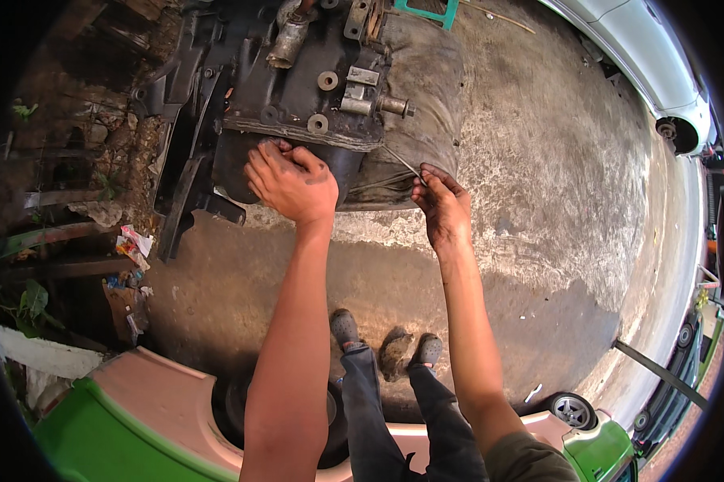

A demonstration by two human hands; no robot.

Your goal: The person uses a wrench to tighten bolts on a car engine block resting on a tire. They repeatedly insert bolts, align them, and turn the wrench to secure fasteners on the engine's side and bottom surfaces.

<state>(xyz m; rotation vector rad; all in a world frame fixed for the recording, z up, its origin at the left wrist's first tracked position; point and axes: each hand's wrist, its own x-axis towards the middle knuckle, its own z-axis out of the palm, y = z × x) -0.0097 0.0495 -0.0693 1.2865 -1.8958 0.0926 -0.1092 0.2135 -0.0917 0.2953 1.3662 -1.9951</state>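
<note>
A black engine block (282, 100) lies at the upper middle, with a dark rounded pan (237, 165) along its near side. My left hand (294, 183) rests at the flange (346, 138) between them, its fingers curled in and smudged with grease. Whatever those fingers grip, if anything, is hidden. In my right hand (442, 201), to the right of the pan, a thin metal rod (402, 160) is pinched between thumb and fingers. The rod slants up and left, its far end meeting the flange's right corner. A grey-brown cloth (426, 96) spreads under and beside the engine.
Wooden debris (81, 120) and litter (134, 245) lie at the left. A green and pink vehicle body (149, 402) stands behind my legs. Near my shoes (344, 325) sits a dirty lump (397, 356). A pale car (643, 48) is at the upper right, a teal frame (428, 11) at the top.
</note>
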